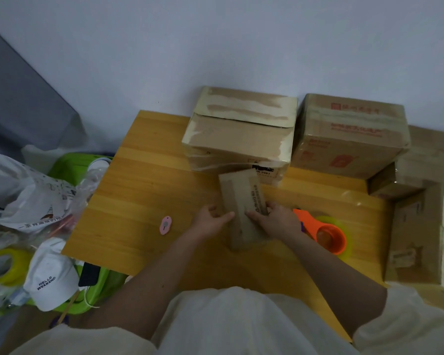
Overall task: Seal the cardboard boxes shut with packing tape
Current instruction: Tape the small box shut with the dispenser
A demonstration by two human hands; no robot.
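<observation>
Small flat cardboard box (242, 208) mid-table — closed, lengthwise; orange tape dispenser (324, 233) just right.

White cap (52, 274) lower left of frame: "HELLO WEEKEND" in dark letters. Big taped box (237, 134) upper centre: black-and-white label at its lower right edge, "IN 3481" partly readable. Box with red print (349, 135) upper right: red characters and logo, too blurred to read. Small box (242, 206) under the hands: sideways dark print, illegible
</observation>
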